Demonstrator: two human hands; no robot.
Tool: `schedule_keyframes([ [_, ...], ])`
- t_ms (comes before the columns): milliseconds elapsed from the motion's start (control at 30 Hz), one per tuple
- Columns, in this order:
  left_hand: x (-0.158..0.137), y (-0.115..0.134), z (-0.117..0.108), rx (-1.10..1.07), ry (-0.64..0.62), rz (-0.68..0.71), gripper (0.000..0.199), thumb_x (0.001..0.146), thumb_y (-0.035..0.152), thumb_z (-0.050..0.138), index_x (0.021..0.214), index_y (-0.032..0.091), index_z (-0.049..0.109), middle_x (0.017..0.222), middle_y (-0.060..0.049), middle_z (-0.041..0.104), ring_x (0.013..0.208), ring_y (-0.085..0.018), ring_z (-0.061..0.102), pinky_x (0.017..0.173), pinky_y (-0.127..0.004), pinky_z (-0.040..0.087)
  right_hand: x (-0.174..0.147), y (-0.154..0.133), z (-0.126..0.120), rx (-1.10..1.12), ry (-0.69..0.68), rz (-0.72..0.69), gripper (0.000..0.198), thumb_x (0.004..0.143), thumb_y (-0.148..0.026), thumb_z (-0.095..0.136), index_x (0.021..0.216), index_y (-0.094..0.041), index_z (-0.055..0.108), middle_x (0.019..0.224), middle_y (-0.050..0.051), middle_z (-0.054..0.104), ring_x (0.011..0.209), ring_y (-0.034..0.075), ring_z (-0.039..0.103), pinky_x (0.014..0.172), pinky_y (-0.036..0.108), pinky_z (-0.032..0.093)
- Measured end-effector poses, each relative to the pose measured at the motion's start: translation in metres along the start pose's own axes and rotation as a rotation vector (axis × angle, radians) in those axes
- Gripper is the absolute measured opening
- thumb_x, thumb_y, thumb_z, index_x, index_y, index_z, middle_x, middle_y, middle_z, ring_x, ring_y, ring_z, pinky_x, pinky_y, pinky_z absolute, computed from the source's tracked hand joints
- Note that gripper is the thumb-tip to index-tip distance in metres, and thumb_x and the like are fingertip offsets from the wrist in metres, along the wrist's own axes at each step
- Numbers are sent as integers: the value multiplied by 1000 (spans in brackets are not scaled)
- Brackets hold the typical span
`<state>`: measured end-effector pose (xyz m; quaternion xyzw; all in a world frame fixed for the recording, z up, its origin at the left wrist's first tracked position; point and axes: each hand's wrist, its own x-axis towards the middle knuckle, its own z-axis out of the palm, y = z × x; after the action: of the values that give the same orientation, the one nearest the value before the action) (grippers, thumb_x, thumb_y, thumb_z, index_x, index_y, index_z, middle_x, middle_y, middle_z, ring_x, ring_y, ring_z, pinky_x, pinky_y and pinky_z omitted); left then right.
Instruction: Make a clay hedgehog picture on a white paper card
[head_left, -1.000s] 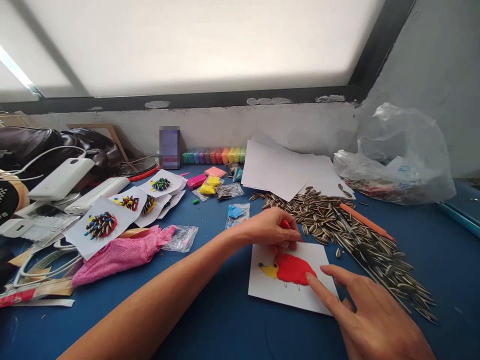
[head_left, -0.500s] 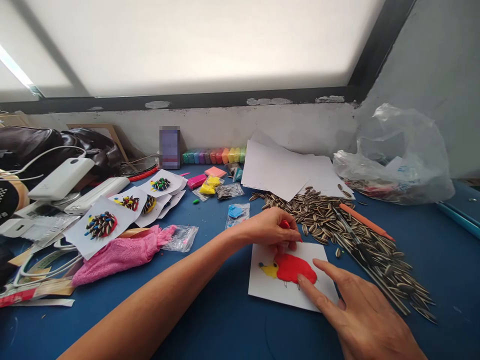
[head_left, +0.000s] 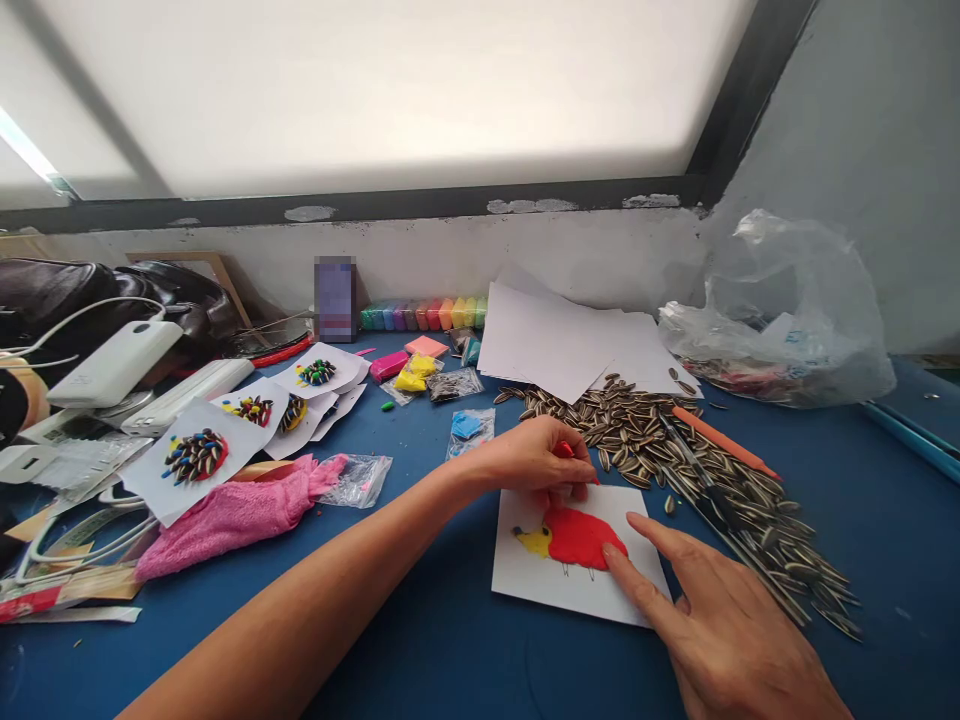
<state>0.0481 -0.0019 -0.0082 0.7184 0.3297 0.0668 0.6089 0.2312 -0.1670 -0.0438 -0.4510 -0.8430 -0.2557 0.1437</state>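
A white paper card [head_left: 525, 580] lies on the blue table, bearing a hedgehog shape of red modelling clay [head_left: 581, 537] with a yellow clay head [head_left: 534, 542] and drawn legs. My right hand [head_left: 731, 605] has its fingers spread; the index fingertip touches the lower right edge of the red clay. At the card's top edge, my left hand [head_left: 544, 458] is closed on a lump of red clay [head_left: 564, 450], partly hidden by the fingers.
Sunflower seeds [head_left: 637, 430] are heaped beyond the card, with a pen [head_left: 705, 480] and an orange stick [head_left: 724, 442] on them. White sheets [head_left: 547, 340] lie behind. Finished seed hedgehogs [head_left: 199, 455], a pink cloth [head_left: 232, 520] and white power banks [head_left: 116, 362] sit left.
My right index fingertip has slid slightly right along the red clay's lower edge. The left hand keeps its grip on the red lump. The whole view has shifted a little.
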Motion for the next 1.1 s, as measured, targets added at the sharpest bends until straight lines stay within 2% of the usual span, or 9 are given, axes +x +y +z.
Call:
schedule_keyframes([
  [367, 1, -1, -1, -7, -9, 6, 17, 83, 30, 64, 78, 14, 62, 75, -3, 68, 56, -8, 59, 53, -19, 45, -4, 2, 6, -56, -13, 10, 58, 78, 5, 40, 130, -14, 56, 123, 21, 62, 105, 29, 64, 79, 39, 54],
  [533, 0, -2, 0, -25, -8, -8, 16, 84, 28, 63, 77, 14, 61, 74, -2, 68, 54, -8, 58, 53, -20, 46, -3, 4, 3, 9, -10, 29, 57, 78, 4, 41, 130, -14, 57, 124, 20, 60, 105, 27, 64, 80, 39, 54],
  [733, 0, -1, 0, -26, -9, -13, 16, 85, 28, 63, 78, 14, 61, 75, -2, 68, 55, -9, 59, 53, -20, 46, 6, 3, 0, -5, 54, 68, 56, 74, 9, 37, 119, -17, 61, 115, 19, 62, 97, 27, 65, 71, 38, 56],
  [833, 0, 0, 0, -27, -11, -23, 15, 86, 26, 62, 78, 13, 61, 75, -2, 68, 54, -8, 58, 53, -20, 47, 8, 2, 2, -7, 34, 66, 58, 73, 9, 37, 120, -17, 60, 117, 20, 61, 99, 28, 65, 71, 39, 58],
  [967, -1, 3, 0, -30, -5, -35, 13, 86, 24, 61, 78, 13, 61, 75, -2, 68, 54, -8, 57, 53, -20, 47, 5, 4, 5, 63, 33, 118, 51, 80, 5, 38, 122, -16, 59, 119, 19, 59, 101, 27, 63, 73, 40, 58],
  [1100, 0, 3, 0, -25, -5, -37, 13, 86, 24, 61, 78, 14, 61, 75, -1, 68, 54, -8, 57, 53, -20, 47, 2, 6, 11, 83, 25, 164, 52, 81, 5, 37, 121, -19, 60, 127, 18, 55, 114, 30, 57, 80, 46, 57],
])
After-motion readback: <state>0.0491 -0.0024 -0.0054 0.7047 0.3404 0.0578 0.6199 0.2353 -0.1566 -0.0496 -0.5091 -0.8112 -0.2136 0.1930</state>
